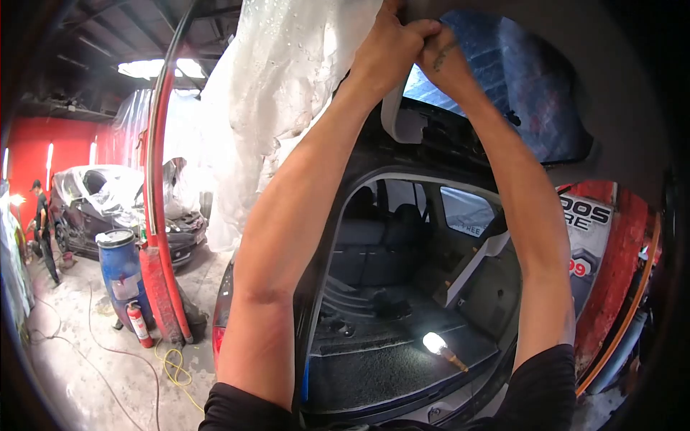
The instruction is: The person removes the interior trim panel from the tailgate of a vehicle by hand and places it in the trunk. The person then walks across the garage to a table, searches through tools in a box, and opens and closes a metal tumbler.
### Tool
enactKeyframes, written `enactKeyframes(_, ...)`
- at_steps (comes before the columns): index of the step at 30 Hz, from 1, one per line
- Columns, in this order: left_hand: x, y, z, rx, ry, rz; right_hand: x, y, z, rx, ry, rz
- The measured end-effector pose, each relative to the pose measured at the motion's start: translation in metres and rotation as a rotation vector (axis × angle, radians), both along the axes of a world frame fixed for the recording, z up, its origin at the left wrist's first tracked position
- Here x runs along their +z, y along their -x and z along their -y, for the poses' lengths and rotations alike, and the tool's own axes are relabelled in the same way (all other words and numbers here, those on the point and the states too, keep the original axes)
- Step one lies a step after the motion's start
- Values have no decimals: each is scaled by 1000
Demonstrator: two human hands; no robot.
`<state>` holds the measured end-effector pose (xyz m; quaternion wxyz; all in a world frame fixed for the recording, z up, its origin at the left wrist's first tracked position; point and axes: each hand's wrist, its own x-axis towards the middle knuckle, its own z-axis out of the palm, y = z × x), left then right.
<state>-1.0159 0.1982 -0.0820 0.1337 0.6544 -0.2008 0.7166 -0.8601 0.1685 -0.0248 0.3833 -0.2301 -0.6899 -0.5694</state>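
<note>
Both of my arms reach up to the raised tailgate of a car. My left hand (392, 44) is at the top edge of the view, its fingers bent at the edge of the tailgate trim (394, 118). Close beside it, touching or nearly so, is my right hand (440, 54), in front of the tailgate glass (503, 72). What either hand grips is too hidden to make out. Translucent plastic sheeting (269, 93) hangs to the left of my left hand.
Below lies the open cargo area (395, 366) with a lit lamp (435, 343). At left stand a red post (154, 187), a blue barrel (123, 269), a fire extinguisher (139, 325), a plastic-covered car (97, 201) and a person (42, 223). Hoses cross the floor.
</note>
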Motion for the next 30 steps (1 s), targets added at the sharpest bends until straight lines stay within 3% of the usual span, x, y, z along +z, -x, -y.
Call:
enactKeyframes(5,-10,1,10,309,59,155,1,-3,8,-36,112,-51)
enactKeyframes(9,-1,-6,-3,288,55,225,-11,4,-1,18,20,-122)
enactKeyframes(12,11,3,-9,164,-70,129,-27,21,3,142,30,-163)
enactKeyframes(14,15,7,-13,444,-121,217,-17,20,3,70,52,-222)
enactKeyframes(15,12,18,-4,445,-120,223,-7,13,-2,140,86,-155)
enactKeyframes(17,-2,44,23,377,-100,-123,-6,15,1,208,126,-86)
enactKeyframes(18,-4,34,20,373,-98,-123,-14,22,16,131,191,-122)
enactKeyframes(20,-6,4,10,86,4,132,-20,28,33,45,247,-151)
enactKeyframes(23,2,0,0,52,-9,58,-28,22,48,-163,165,-243)
enactKeyframes(25,11,-5,-12,66,-83,97,-38,18,73,-554,38,-36)
enactKeyframes(26,15,-4,-17,87,-167,137,-44,18,85,-563,37,-24)
enactKeyframes(28,19,5,-18,171,-203,137,-58,17,109,-555,-447,340)
enactKeyframes(29,19,5,-16,264,-244,129,-55,23,120,-573,-443,341)
enactKeyframes(30,17,3,-13,248,-239,132,-47,36,132,-641,-598,512)
